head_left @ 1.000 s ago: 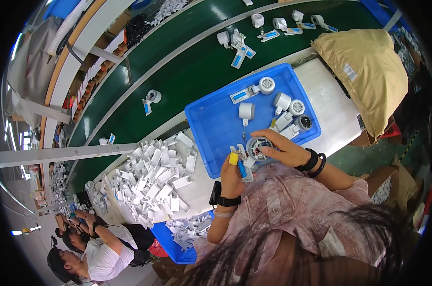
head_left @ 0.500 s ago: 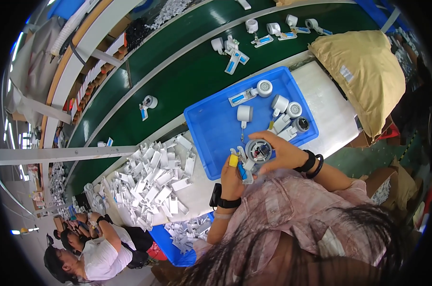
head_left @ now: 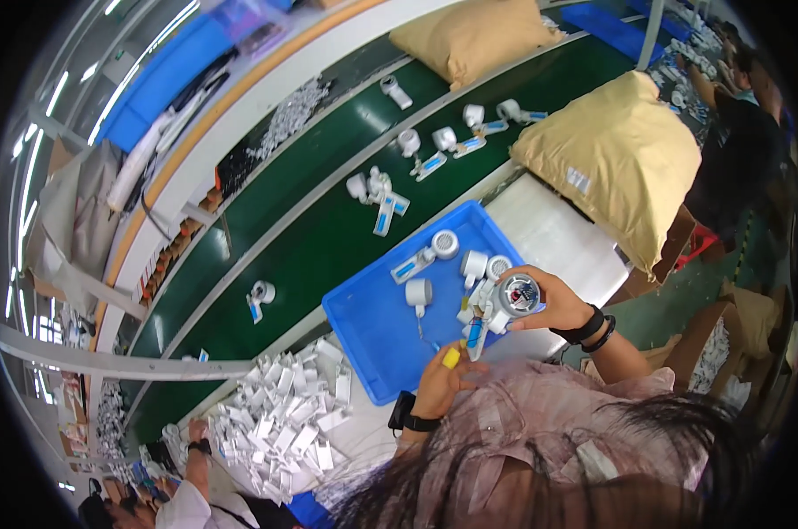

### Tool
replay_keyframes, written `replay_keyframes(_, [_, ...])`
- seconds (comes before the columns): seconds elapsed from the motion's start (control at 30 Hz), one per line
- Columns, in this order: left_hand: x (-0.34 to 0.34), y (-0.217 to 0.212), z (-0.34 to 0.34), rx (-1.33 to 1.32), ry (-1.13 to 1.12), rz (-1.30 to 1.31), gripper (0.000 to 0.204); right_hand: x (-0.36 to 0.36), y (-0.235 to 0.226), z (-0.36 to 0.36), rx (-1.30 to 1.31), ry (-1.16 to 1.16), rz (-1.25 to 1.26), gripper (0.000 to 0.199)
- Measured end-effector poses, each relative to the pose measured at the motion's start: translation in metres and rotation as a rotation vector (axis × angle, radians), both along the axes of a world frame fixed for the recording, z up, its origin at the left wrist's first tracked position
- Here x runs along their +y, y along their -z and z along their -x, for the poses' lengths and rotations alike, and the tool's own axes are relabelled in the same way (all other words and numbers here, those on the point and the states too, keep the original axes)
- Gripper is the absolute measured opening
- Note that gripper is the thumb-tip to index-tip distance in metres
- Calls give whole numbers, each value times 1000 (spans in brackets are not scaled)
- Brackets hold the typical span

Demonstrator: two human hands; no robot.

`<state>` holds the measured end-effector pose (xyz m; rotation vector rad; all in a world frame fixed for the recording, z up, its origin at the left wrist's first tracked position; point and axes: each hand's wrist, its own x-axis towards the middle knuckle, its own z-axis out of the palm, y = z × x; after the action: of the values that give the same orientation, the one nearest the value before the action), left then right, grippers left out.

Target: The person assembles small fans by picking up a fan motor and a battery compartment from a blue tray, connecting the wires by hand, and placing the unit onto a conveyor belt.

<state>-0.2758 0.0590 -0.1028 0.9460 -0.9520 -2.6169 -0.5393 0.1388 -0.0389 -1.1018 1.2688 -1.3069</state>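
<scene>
My right hand (head_left: 553, 304) grips a white round-headed device (head_left: 519, 294) by its head. The open end of that head faces up, showing a circuit board and wires. A white handle part with a blue strip (head_left: 475, 335) hangs below it, over the near right side of the blue tray (head_left: 363, 370). Just beside the handle's lower end is my left hand (head_left: 438, 383), its fingers apart; yellow wrapping covers a fingertip. Several similar white devices (head_left: 418, 293) lie in the tray, some partly hidden behind the held one.
White plastic casings (head_left: 280, 414) are heaped left of the tray. Beyond it, a green conveyor belt (head_left: 311, 256) carries more devices. A large tan sack (head_left: 615, 159) stands at the right. A metal post (head_left: 126, 363) crosses at left, near another person's hand (head_left: 198, 430).
My view has shifted. The device has moved right and up in my right hand, away from my left hand, which was holding its handle and has let go.
</scene>
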Motion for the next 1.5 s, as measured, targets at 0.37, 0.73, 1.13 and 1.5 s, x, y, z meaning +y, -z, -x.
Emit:
replay_keyframes(0.37, [-20,30,38,-8,25,20,35,11,120,111,-47,712,-193,58])
replay_keyframes(0.73, [-83,-9,70,-272,-214,316,25,19,187,127,699,641,-331,74])
replay_keyframes(1.13, [-317,133,71,-907,-91,1561,57,31,153,120,889,613,-213,64])
replay_keyframes(1.5, [-363,133,80,-788,-87,1207,42,-30,83,59,682,477,-228,41])
